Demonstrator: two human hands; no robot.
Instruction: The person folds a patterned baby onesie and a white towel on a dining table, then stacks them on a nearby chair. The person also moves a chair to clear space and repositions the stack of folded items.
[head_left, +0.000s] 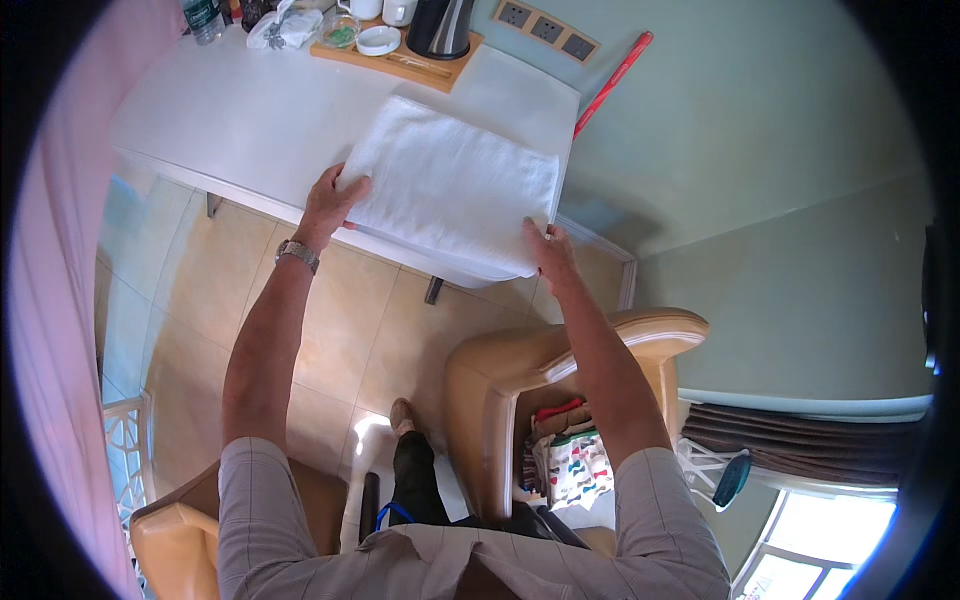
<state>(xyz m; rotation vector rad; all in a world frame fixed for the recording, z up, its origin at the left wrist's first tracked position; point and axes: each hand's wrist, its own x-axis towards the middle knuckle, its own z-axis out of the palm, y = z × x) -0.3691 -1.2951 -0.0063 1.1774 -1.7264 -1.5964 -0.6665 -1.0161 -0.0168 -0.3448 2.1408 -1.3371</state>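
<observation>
A folded white towel (450, 187) lies over the right part of a white table (225, 105), its near side reaching the table's front edge. My left hand (328, 202) grips the towel's left side, thumb on top and the other fingers mostly hidden. At the near right corner, my right hand (549, 251) pinches the cloth, with the thumb on its upper face. A metal-banded wristwatch (298, 256) is on my left wrist. The underside of the towel is hidden, so I cannot tell whether it is slightly lifted.
Behind the towel, a wooden tray (390, 66) holds an electric kettle (441, 28), cups and an ashtray (378, 40). A plastic bottle (201, 19) stands far left. A tan leather armchair (487, 397) with folded cloths (577, 461) is below my right arm. A pink curtain (60, 300) hangs left.
</observation>
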